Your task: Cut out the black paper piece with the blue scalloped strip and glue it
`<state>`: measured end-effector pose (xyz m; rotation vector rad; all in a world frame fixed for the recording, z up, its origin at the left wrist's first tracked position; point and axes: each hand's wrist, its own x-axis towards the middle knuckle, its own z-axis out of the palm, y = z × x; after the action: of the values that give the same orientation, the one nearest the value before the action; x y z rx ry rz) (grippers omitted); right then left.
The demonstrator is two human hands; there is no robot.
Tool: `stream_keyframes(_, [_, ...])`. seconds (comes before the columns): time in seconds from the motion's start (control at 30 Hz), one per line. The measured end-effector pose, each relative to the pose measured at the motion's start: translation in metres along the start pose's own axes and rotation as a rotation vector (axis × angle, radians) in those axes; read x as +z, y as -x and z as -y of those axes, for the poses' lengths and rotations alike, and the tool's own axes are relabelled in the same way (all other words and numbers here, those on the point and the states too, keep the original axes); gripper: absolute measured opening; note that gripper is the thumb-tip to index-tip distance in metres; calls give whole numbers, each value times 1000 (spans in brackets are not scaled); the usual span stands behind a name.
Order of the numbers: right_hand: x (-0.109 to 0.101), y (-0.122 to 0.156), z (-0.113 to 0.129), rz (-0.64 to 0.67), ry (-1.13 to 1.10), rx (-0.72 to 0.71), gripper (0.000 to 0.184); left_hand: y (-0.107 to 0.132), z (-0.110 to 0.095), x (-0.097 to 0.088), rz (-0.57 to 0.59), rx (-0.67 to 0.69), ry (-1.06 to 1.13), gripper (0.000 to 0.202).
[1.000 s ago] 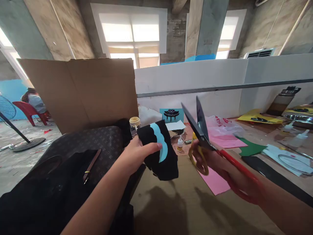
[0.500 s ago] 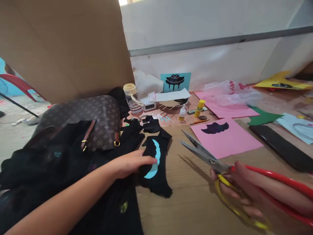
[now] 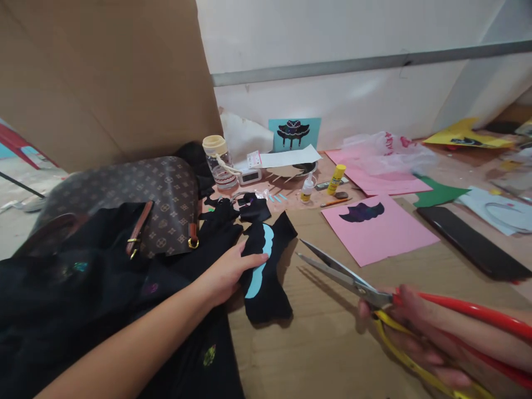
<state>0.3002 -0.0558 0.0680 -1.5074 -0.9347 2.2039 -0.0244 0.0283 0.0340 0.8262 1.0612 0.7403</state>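
Observation:
My left hand (image 3: 226, 272) grips a black fabric piece (image 3: 266, 288) with a light blue scalloped paper shape (image 3: 260, 266) on it, held low over the wooden table (image 3: 324, 343). My right hand (image 3: 419, 338), blurred at the lower right, holds large scissors (image 3: 344, 274) with red and yellow handles; the blades are slightly apart and point left toward the fabric, a short gap away.
A monogram handbag (image 3: 166, 194) and black cloth (image 3: 83, 310) lie at the left, before a cardboard sheet (image 3: 103, 77). Behind are a jar (image 3: 218, 158), glue bottles (image 3: 307, 188), a pink sheet with a black cutout (image 3: 378, 227), a green sheet (image 3: 438, 194) and a black strip (image 3: 474, 249).
The view has dropped from the room to the table. My left hand lowered the fabric toward the table. My right hand brought the scissors down from upright to level, pointing left.

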Motion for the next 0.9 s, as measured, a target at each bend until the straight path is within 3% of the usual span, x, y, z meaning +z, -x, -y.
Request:
stream_keyframes(0.17, [33, 2, 12, 70, -25, 90, 71, 3, 6, 1, 75, -3, 12, 57])
stream_keyframes(0.33, [47, -15, 10, 67, -196, 146, 71, 1, 15, 4, 117, 63, -14, 64])
stream_keyframes(0.57, [65, -24, 13, -86, -181, 208, 63, 2, 20, 7, 148, 106, -51, 71])
stream_keyframes(0.9, [64, -31, 3, -81, -270, 167, 55, 3, 22, 8, 157, 117, -71, 63])
